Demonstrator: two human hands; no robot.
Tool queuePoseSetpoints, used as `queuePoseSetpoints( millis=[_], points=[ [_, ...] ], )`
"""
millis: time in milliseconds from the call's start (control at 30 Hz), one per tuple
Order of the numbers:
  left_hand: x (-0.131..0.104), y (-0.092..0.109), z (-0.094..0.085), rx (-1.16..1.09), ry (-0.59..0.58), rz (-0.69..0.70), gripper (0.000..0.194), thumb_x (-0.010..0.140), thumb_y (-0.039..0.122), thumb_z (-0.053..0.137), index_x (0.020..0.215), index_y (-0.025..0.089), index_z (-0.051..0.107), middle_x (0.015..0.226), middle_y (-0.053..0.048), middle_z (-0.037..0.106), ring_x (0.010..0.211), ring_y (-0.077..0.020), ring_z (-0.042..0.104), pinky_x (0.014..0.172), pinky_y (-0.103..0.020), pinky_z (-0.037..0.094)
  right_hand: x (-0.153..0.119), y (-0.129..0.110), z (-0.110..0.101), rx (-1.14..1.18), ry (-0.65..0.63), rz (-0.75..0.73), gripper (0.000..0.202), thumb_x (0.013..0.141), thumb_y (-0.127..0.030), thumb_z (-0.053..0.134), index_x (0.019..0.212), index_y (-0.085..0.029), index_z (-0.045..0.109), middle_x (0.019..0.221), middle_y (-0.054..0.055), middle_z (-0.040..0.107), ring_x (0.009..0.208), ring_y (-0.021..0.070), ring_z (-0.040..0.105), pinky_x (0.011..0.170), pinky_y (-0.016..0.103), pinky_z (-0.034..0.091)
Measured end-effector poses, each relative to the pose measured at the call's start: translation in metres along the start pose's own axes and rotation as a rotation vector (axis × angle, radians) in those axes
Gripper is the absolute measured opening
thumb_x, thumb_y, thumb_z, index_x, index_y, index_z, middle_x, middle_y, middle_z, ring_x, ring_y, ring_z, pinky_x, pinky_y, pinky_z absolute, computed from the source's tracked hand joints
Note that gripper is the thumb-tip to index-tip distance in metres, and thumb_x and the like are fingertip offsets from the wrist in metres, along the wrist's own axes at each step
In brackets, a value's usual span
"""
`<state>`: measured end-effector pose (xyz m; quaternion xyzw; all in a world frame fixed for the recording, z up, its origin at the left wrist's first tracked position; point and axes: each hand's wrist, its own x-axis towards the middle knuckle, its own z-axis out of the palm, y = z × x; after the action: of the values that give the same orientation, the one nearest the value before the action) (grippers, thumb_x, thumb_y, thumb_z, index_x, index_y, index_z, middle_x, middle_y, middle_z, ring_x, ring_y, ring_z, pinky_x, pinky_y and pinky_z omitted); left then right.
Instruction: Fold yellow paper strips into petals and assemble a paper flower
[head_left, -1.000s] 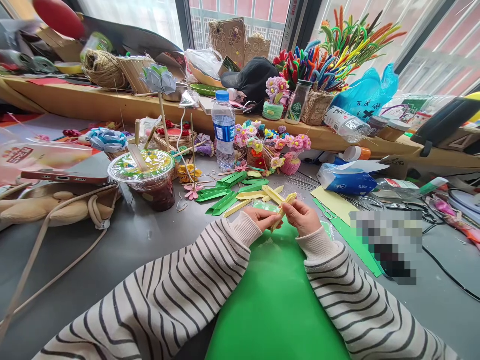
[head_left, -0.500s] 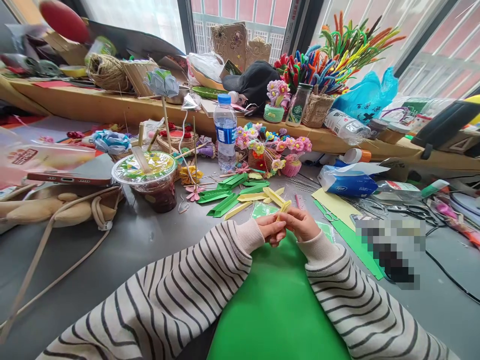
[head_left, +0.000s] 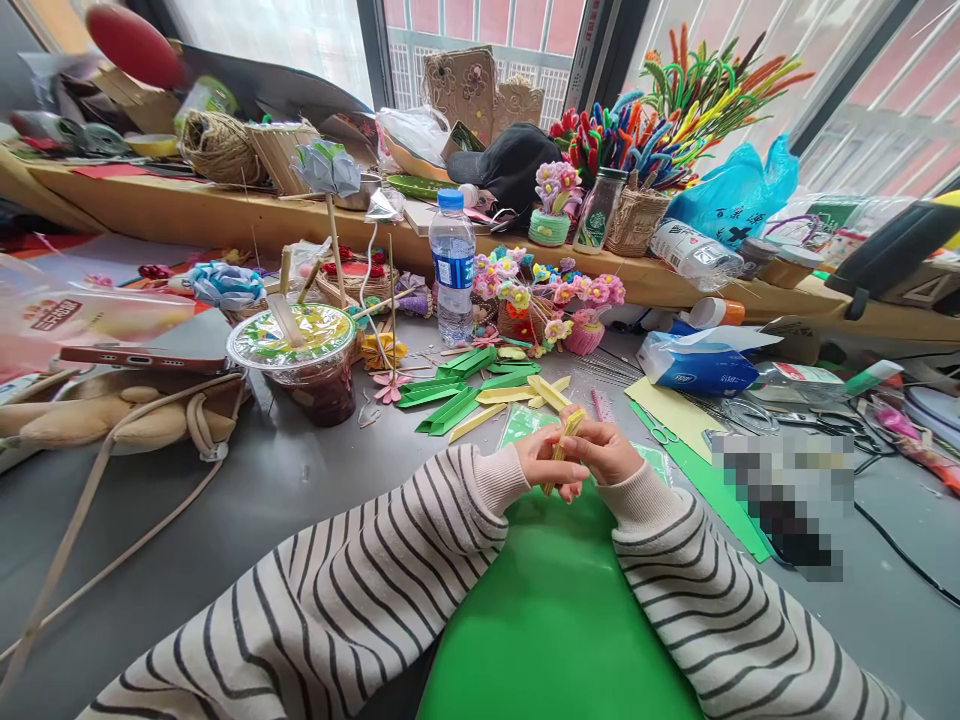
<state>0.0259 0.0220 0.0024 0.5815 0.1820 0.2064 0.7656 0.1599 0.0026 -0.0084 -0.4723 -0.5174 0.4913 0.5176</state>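
Note:
A small folded yellow paper piece [head_left: 566,440] is held tilted between both hands. My left hand [head_left: 546,458] has its fingers closed around the lower part of it, and my right hand [head_left: 606,453] pinches its upper part. Beneath the hands spreads a green sheet [head_left: 559,600]. Just beyond them lie yellow folded strips [head_left: 495,396] and green folded strips [head_left: 456,408] on the grey table. A green-patterned packet [head_left: 517,425] shows partly behind my left hand.
To the left stands a lidded cup [head_left: 315,385] with a dark drink. A water bottle [head_left: 452,275] is farther back, near crocheted flowers [head_left: 517,285]. At right are a blue tissue pack [head_left: 697,370], green scissors [head_left: 661,430] and black-handled scissors [head_left: 832,424]. Behind runs a crowded wooden shelf [head_left: 285,215].
The yellow piece now shows more of its length between the hands, reaching below the fingers. The fingers of my left hand have shifted and extended slightly around it.

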Motion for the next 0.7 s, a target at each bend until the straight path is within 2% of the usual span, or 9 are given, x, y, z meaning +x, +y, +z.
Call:
queuePoseSetpoints(
  millis=[133, 267, 367, 433, 500, 567, 600, 667, 700],
  points=[
    [0.0, -0.004, 0.005, 0.124, 0.243, 0.062, 0.034, 0.056, 0.03, 0.062, 0.076, 0.015, 0.039, 0.052, 0.007, 0.042, 0.043, -0.0049, 0.042, 0.043, -0.021, 0.032, 0.004, 0.004, 0.001, -0.001, -0.201, -0.165, 0.014, 0.059, -0.035, 0.063, 0.068, -0.025, 0.067, 0.118, 0.002, 0.044, 0.11, 0.0212, 0.036, 0.092, 0.035, 0.03],
    [0.0, -0.007, 0.011, 0.328, 0.345, 0.181, 0.029, 0.059, 0.027, 0.059, 0.079, 0.014, 0.043, 0.075, -0.001, 0.05, 0.06, -0.0078, 0.048, 0.052, -0.021, 0.038, 0.005, 0.006, 0.001, 0.051, -0.298, -0.187, 0.011, 0.063, -0.031, 0.061, 0.072, -0.028, 0.066, 0.124, -0.002, 0.038, 0.115, 0.0201, 0.03, 0.096, 0.035, 0.023],
    [-0.007, 0.009, 0.003, 0.648, 0.399, 0.172, 0.035, 0.06, 0.034, 0.058, 0.088, 0.014, 0.048, 0.076, -0.003, 0.053, 0.064, -0.0107, 0.049, 0.055, -0.023, 0.038, 0.004, 0.004, 0.002, 0.135, -0.274, -0.145, 0.019, 0.064, -0.035, 0.059, 0.081, -0.028, 0.064, 0.124, 0.0, 0.039, 0.115, 0.021, 0.03, 0.092, 0.037, 0.028],
    [-0.016, 0.027, -0.011, 0.91, 0.487, 0.092, 0.034, 0.063, 0.041, 0.052, 0.085, 0.015, 0.052, 0.068, -0.001, 0.054, 0.059, -0.0107, 0.048, 0.054, -0.023, 0.037, 0.003, 0.002, 0.002, 0.19, -0.218, -0.084, 0.025, 0.064, -0.04, 0.057, 0.086, -0.028, 0.063, 0.123, 0.002, 0.04, 0.114, 0.0216, 0.033, 0.086, 0.036, 0.034],
    [-0.028, 0.046, -0.029, 1.201, 0.68, -0.039, 0.032, 0.067, 0.044, 0.045, 0.079, 0.016, 0.054, 0.067, -0.002, 0.055, 0.06, -0.0122, 0.049, 0.056, -0.024, 0.036, 0.003, 0.002, 0.003, 0.21, -0.171, -0.019, 0.029, 0.065, -0.043, 0.054, 0.087, -0.027, 0.062, 0.121, 0.003, 0.042, 0.112, 0.0214, 0.035, 0.081, 0.033, 0.038],
    [-0.039, 0.058, -0.049, 1.46, 0.86, -0.259, 0.036, 0.068, 0.048, 0.04, 0.076, 0.017, 0.056, 0.07, -0.004, 0.057, 0.066, -0.0165, 0.052, 0.059, -0.026, 0.036, 0.004, 0.003, 0.004, 0.202, -0.145, 0.018, 0.029, 0.065, -0.044, 0.053, 0.085, -0.025, 0.063, 0.118, 0.005, 0.044, 0.109, 0.0211, 0.038, 0.077, 0.03, 0.04],
    [-0.043, 0.06, -0.057, 1.535, 0.878, -0.384, 0.039, 0.067, 0.05, 0.039, 0.076, 0.017, 0.056, 0.072, -0.006, 0.058, 0.07, -0.0191, 0.053, 0.059, -0.027, 0.036, 0.004, 0.003, 0.004, 0.197, -0.136, 0.026, 0.028, 0.065, -0.044, 0.053, 0.083, -0.024, 0.063, 0.117, 0.005, 0.045, 0.107, 0.0209, 0.039, 0.075, 0.029, 0.041],
    [-0.048, 0.059, -0.07, 1.544, 0.753, -0.647, 0.043, 0.061, 0.056, 0.042, 0.074, 0.018, 0.058, 0.074, -0.008, 0.06, 0.073, -0.0229, 0.054, 0.059, -0.028, 0.037, 0.004, 0.005, 0.006, 0.186, -0.122, 0.029, 0.026, 0.064, -0.043, 0.053, 0.078, -0.024, 0.064, 0.113, 0.005, 0.048, 0.104, 0.0204, 0.042, 0.072, 0.028, 0.042],
    [-0.049, 0.057, -0.074, 1.541, 0.714, -0.706, 0.043, 0.06, 0.056, 0.043, 0.074, 0.018, 0.058, 0.077, -0.009, 0.061, 0.074, -0.0233, 0.055, 0.059, -0.028, 0.037, 0.004, 0.006, 0.006, 0.18, -0.116, 0.029, 0.025, 0.064, -0.043, 0.053, 0.075, -0.023, 0.065, 0.111, 0.005, 0.049, 0.101, 0.02, 0.043, 0.071, 0.027, 0.042]
  ],
)
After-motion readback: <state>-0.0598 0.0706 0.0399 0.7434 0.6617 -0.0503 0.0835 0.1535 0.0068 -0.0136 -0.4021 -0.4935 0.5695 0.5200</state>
